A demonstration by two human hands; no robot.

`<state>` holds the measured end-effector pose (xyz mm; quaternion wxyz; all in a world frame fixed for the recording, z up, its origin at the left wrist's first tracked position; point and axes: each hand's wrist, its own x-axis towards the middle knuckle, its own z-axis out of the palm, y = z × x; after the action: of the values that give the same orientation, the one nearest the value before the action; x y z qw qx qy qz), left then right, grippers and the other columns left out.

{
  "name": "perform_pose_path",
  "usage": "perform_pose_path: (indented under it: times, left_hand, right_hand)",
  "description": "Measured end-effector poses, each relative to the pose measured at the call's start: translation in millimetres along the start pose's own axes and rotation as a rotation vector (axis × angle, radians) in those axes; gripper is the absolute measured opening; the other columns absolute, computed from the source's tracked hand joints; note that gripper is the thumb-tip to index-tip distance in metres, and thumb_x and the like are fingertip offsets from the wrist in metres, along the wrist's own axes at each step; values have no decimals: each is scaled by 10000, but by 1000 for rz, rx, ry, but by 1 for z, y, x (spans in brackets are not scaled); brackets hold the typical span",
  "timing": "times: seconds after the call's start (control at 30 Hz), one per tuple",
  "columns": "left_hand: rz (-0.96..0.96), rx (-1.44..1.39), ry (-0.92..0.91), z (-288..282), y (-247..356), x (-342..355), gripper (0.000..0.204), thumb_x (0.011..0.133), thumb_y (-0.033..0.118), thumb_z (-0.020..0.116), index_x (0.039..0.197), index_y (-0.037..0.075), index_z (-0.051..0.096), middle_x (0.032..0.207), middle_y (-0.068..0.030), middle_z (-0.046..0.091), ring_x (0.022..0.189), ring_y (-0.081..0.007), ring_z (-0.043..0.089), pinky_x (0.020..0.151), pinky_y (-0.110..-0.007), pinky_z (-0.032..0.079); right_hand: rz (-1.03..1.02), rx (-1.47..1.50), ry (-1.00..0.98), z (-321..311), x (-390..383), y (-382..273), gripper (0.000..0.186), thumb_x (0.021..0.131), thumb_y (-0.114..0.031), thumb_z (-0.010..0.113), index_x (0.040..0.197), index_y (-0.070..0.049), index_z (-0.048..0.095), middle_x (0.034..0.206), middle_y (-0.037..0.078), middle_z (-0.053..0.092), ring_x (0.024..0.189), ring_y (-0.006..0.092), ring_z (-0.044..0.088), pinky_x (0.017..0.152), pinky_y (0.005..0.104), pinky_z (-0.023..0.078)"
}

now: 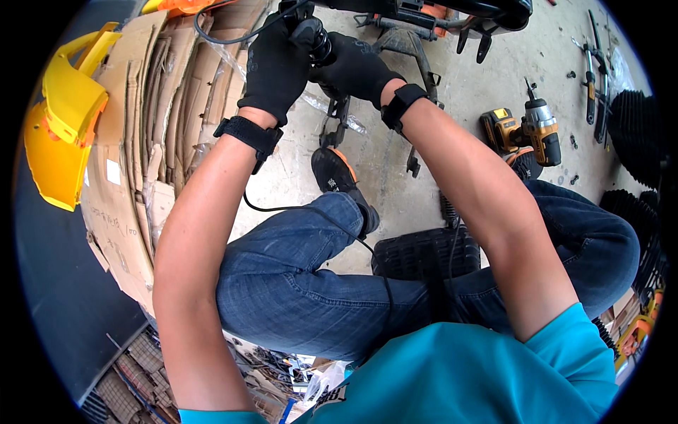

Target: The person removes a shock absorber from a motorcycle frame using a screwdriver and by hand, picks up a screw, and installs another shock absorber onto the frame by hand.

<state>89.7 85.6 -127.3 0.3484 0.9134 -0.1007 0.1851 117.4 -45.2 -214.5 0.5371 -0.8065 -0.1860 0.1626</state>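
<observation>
Both my hands wear black gloves and meet at the top of the head view, around a black ringed cylindrical part [321, 48]. My left hand [275, 71] is closed about its left side, fingers curled over the upper end. From the right, my right hand [355, 69] presses in with bent fingers against the same part; its fingertips are partly hidden. A black metal frame [424, 10] with legs and brackets extends beside them to the right, cut off by the upper edge. A thin black cable [212, 37] loops left of my left hand.
Flattened cardboard [116, 177] is stacked at left, with yellow plastic panels [67, 113] beside it. A yellow-black cordless driver [540, 131] stands on the concrete floor at right. Long-handled tools [590, 85] and black ribbed pieces [632, 131] lie farther right. Under my legs is a tyre [395, 253].
</observation>
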Motion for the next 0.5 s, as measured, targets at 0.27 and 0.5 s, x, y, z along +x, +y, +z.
perform_pose_path:
  times: [0.27,0.5]
  left_hand:
    - [-71,40,-93,-3,5,4,239,946,99,583,1148,-8,650,986,-125,694,936,-212,657,848,-327,514]
    - [19,-14,-81,2,-10,3,287,936,242,603,1103,15,656,949,-200,695,894,-357,671,776,-377,508]
  right_hand:
    - [2,54,-27,-11,-5,5,599,743,-373,766,1206,-32,598,1036,176,697,976,300,680,860,374,521]
    - [-20,68,-24,-30,-39,50,533,824,-274,729,1251,10,585,1160,162,653,1058,242,645,900,357,512]
